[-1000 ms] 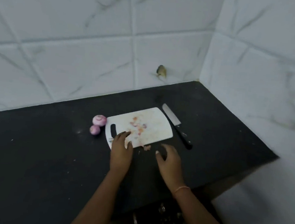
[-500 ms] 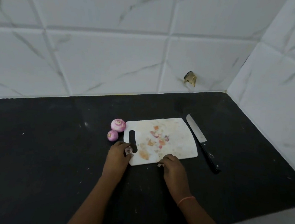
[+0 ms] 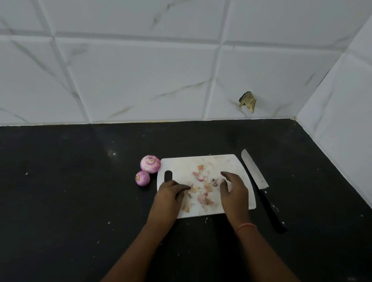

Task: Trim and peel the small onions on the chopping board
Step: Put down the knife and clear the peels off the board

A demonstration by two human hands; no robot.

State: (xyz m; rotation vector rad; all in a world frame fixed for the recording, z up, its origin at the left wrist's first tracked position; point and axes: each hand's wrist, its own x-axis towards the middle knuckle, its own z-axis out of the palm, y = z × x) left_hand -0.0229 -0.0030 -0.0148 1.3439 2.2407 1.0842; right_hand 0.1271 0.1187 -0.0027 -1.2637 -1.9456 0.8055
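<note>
White chopping board (image 3: 228,164) strewn with peels (image 3: 207,200); both onions (image 3: 150,163) off its left edge on the counter. Left hand (image 3: 168,197) pinching a scrap, right hand (image 3: 235,193) spread, holding nothing. Best swept together into one pile, clear of the knife (image 3: 263,189) along the right edge.

Hands (image 3: 235,195) over peel-strewn chopping board (image 3: 230,165)
</note>
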